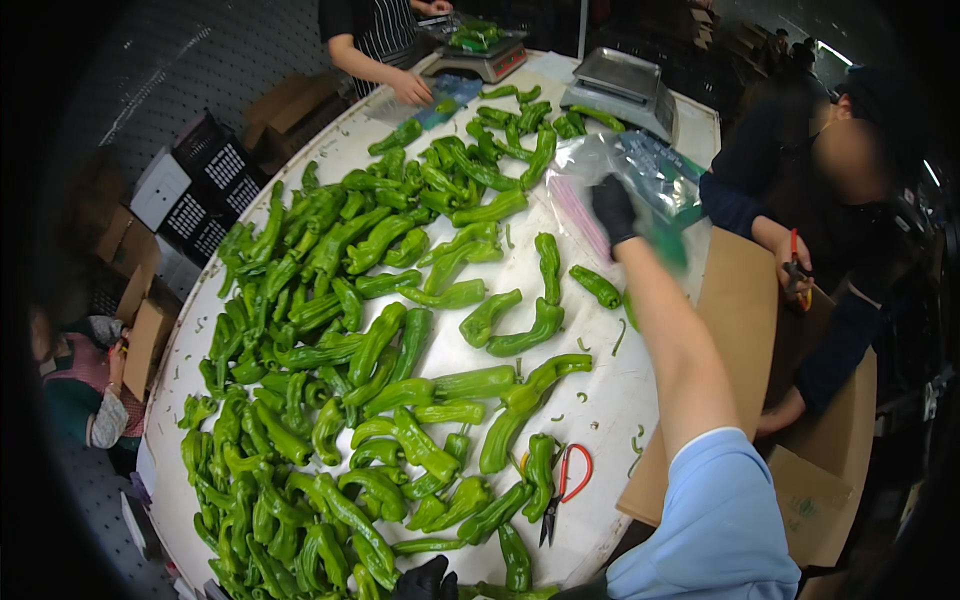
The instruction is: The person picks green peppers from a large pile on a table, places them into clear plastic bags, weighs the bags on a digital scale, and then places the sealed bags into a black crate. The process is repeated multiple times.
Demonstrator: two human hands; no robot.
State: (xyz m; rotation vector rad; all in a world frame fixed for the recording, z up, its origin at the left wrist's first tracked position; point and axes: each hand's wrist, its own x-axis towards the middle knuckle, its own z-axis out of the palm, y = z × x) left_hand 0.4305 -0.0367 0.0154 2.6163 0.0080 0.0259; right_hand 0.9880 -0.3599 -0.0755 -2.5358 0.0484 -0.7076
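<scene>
My right hand (615, 208), in a black glove, reaches out over clear plastic bags (574, 161) on the table's far right. Its fingers point down at the bags, one of which has a pink strip; whether they grip one is unclear. At the bottom edge my left hand (425, 581), also black-gloved, is partly cut off beside green peppers (330, 442). A large heap of these long, wrinkled peppers covers the left and middle of the white table (607, 405). Red-handled snips (566, 480) lie near its front, partly under a pepper.
A scale (619, 82) stands at the back right, another scale (487, 60) bearing peppers at the back. A co-worker's hand (412, 88) rests near a bag. On the right, a person holding snips (796, 274) stands by an open cardboard box (739, 300). Black crates (217, 176) stand left.
</scene>
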